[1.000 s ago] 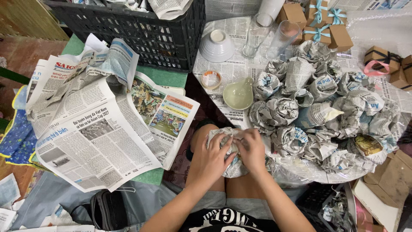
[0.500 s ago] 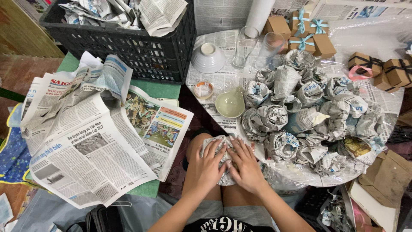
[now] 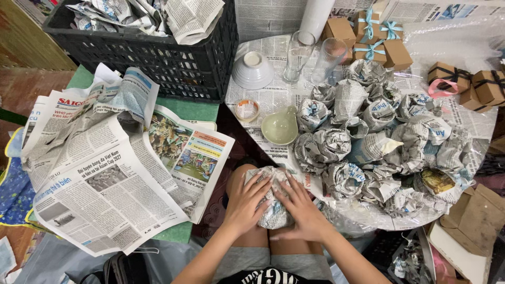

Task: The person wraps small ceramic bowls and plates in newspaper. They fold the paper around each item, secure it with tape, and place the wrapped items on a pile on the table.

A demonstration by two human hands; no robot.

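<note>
The newspaper-wrapped bundle (image 3: 273, 200) rests on the person's knees, just below the pale green bowl (image 3: 280, 127); left hand (image 3: 246, 202) and right hand (image 3: 301, 210) press flat around it.

newspaper-wrapped bundle (image 3: 273, 197) on knees under hands; loose newspapers (image 3: 105, 173) left, wrapped bundles (image 3: 379, 142) on table (image 3: 263, 63) right.

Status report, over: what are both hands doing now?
Left hand and right hand both pressed on newspaper-wrapped bundle, on the knees. Pale green bowl unwrapped on table edge. Nothing blocks the hands.
</note>
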